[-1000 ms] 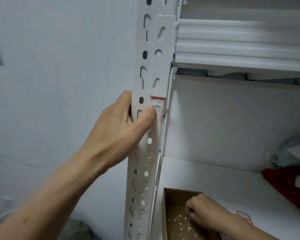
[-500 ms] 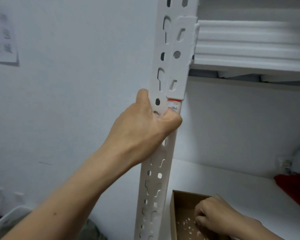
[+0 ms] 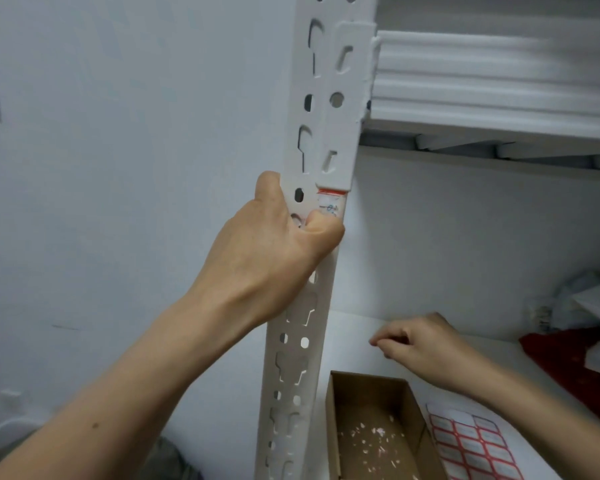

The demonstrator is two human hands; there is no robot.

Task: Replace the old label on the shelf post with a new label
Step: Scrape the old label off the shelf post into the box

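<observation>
The shelf post (image 3: 302,341) is gripped by the left hand (image 3: 274,251), with the thumb pressed just below the old label (image 3: 330,204), at its 6 o'clock. Hasty scraping is judged likely to leave torn residue. The right hand (image 3: 420,344) is curled, its contents indeterminable, at 12 o'clock of the cardboard box (image 3: 371,410). A label sheet (image 3: 471,445) lies at the box's 3 o'clock.

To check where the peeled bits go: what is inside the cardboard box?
Small white and pinkish scraps lie scattered on the floor of the cardboard box. Nothing covers it, but its near end is cut off by the picture's edge.
</observation>
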